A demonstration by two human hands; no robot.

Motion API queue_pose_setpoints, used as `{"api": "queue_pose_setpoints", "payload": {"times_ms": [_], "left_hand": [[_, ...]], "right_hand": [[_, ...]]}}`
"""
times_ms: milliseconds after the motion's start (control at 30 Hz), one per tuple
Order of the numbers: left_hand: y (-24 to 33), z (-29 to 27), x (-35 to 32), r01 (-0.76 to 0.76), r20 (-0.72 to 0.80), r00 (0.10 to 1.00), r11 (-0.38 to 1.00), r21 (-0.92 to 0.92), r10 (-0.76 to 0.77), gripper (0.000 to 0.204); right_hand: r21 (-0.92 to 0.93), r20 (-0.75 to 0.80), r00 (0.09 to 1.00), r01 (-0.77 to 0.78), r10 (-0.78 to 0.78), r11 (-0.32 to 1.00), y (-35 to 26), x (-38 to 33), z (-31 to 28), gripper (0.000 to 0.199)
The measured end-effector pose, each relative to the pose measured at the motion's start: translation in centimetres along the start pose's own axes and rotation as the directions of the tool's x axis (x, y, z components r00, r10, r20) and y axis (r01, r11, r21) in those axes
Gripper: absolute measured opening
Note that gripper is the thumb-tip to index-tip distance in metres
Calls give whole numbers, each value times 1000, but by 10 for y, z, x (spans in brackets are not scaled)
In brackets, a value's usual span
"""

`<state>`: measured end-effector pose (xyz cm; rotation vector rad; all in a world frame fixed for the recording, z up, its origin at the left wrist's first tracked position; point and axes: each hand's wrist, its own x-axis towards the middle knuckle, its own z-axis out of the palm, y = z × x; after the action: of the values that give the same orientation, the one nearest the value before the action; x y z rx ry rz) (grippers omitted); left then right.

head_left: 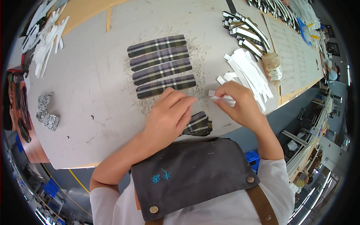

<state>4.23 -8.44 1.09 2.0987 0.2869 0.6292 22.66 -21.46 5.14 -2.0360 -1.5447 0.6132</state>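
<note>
Several plaid fabric strips (pixel 162 65) in grey, olive and white lie in a neat column on the table. My left hand (pixel 167 114) is over the near edge of the lowest strip, its fingers bent and drawn together; whatever they may hold is hidden. Just under it, a stack of more plaid strips (pixel 198 124) sits at the table's front edge, partly covered by the hand. My right hand (pixel 240 103) pinches a narrow white strip (pixel 225 98) between thumb and fingers, beside a loose pile of white strips (pixel 249 73).
A glass jar (pixel 272 67) with brownish contents stands right of the white pile. Behind it lies a bundle of dark-and-white strips (pixel 245 32). More white strips (pixel 47 47) are at the far left, above a floral fabric piece (pixel 48 111). Brown smears (pixel 195 48) surround the plaid column.
</note>
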Motion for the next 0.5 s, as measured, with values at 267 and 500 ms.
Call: {"api": "queue_pose_setpoints", "payload": {"times_ms": [267,500], "left_hand": [[2,-20,-16,355,6,930,893,-275,-368,5],[-10,-48,-38,571,-311,792,818,72,-525,6]], "right_hand": [[371,287,952,-214,108,903,-20,14,8,10],[552,242,902,-431,358,714,-3,32,31,12]]}}
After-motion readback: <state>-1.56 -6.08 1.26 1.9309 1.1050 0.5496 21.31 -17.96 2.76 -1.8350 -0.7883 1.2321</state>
